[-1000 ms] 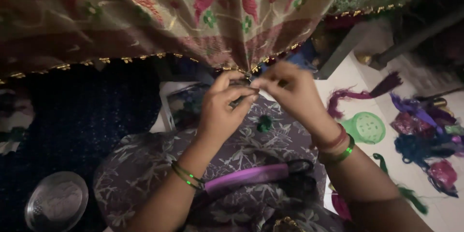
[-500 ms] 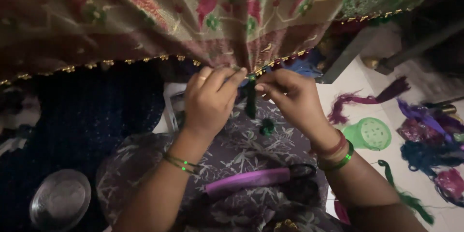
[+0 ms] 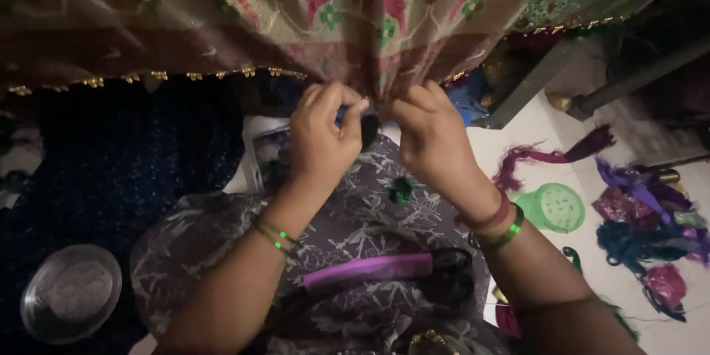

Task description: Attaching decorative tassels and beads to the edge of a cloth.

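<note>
Head view: both hands have risen to upper centre; left hand (image 3: pixel 319 137) and right hand (image 3: pixel 429 137) now pinch the fabric edge (image 3: pixel 381 74). Dark tassel (image 3: pixel 369 128) sits between the fingertips, closer to the hem than before.

dim room, white floor (image 3: pixel 547 140)

Left hand (image 3: pixel 319 140) and right hand (image 3: pixel 433 140) raised together, fingers pinched.

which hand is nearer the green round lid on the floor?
Right. The right hand is up-left of the green lid; the left hand is farther left, beyond it.
</note>
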